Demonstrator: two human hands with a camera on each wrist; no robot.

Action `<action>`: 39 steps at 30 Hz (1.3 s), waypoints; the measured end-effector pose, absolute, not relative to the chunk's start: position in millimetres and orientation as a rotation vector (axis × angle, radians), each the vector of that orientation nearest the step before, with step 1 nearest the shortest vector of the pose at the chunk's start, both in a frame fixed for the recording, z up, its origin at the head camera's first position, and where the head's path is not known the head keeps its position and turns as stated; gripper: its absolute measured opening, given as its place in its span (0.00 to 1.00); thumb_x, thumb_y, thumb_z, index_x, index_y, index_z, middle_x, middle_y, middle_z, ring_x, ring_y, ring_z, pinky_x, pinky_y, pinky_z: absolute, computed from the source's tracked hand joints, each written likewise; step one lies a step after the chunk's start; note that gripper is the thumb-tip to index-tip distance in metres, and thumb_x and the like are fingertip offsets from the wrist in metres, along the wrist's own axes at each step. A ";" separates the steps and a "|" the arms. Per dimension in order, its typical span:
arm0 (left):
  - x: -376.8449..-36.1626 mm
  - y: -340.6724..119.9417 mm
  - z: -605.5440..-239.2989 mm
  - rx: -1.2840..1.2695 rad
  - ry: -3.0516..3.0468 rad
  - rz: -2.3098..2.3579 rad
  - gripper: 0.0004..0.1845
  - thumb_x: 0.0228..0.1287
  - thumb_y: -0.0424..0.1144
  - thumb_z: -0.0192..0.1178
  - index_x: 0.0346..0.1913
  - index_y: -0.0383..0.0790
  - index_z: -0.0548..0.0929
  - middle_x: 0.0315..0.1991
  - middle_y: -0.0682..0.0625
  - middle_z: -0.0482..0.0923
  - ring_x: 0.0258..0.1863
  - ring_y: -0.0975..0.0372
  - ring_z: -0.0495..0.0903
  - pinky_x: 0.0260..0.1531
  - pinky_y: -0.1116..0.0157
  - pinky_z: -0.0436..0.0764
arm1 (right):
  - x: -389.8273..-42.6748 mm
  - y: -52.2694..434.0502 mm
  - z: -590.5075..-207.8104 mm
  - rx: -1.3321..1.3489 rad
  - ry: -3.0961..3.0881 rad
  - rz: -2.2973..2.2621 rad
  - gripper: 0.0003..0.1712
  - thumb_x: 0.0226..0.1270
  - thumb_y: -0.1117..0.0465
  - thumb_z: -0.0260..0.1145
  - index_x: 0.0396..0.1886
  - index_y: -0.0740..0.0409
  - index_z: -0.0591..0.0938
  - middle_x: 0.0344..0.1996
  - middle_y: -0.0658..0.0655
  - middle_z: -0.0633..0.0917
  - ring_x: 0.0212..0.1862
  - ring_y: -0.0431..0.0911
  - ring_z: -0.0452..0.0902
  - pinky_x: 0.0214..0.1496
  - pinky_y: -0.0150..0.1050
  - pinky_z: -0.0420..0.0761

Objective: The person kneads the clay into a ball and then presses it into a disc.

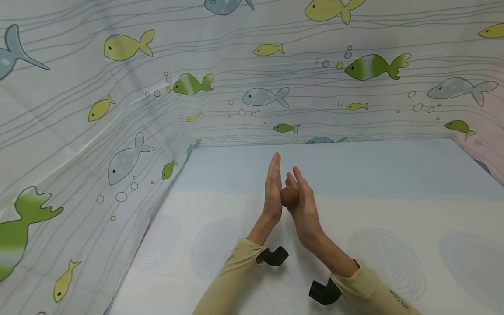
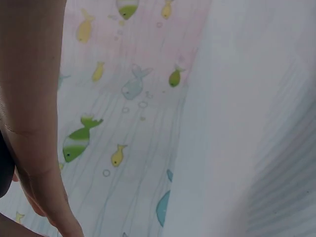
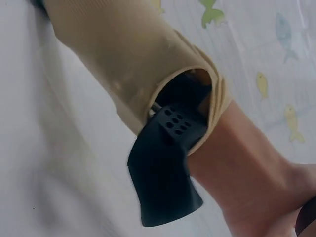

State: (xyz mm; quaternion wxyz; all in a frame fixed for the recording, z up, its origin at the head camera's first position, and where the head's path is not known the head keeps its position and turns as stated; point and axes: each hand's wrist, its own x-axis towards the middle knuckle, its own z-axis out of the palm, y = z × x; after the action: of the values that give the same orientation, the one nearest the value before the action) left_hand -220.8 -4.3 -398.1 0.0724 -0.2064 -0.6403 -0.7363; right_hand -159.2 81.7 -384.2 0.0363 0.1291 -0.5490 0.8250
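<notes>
Your left hand (image 1: 273, 192) and right hand (image 1: 304, 205), fingers straight, press a brown lump (image 1: 290, 196) between palms above the bench (image 1: 393, 227).

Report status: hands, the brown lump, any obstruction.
Left hand and right hand flat, fingers straight, palms pressing brown lump between them. Lump held above the table. Nothing in the way.

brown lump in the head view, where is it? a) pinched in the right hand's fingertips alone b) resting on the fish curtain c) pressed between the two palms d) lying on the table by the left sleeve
c: the brown lump sits between the left hand and the right hand, whose straight fingers point up, above the table.
</notes>
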 end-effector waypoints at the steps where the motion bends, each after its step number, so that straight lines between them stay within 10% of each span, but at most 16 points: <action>1: -220.9 -4.0 -398.9 -0.622 -1.925 -2.221 0.36 0.76 0.55 0.30 0.80 0.42 0.47 0.80 0.51 0.45 0.78 0.63 0.44 0.76 0.58 0.44 | -159.0 82.4 -383.5 0.391 -1.690 2.534 0.38 0.79 0.41 0.33 0.81 0.50 0.42 0.79 0.57 0.47 0.80 0.51 0.38 0.76 0.61 0.48; 39: -180.7 30.7 -397.2 -0.984 -2.107 -2.077 0.44 0.71 0.69 0.30 0.80 0.46 0.41 0.80 0.55 0.41 0.78 0.64 0.42 0.75 0.50 0.49 | -201.9 136.8 -397.8 -0.003 -1.558 2.631 0.41 0.76 0.34 0.35 0.81 0.41 0.38 0.80 0.50 0.40 0.80 0.42 0.33 0.79 0.46 0.36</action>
State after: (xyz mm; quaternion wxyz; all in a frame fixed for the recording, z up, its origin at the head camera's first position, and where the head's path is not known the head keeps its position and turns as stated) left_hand -180.7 30.7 -397.2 0.0117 -0.3155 -0.6756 -0.6662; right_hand -201.9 136.8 -397.8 0.0421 -0.0011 -0.5091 0.8597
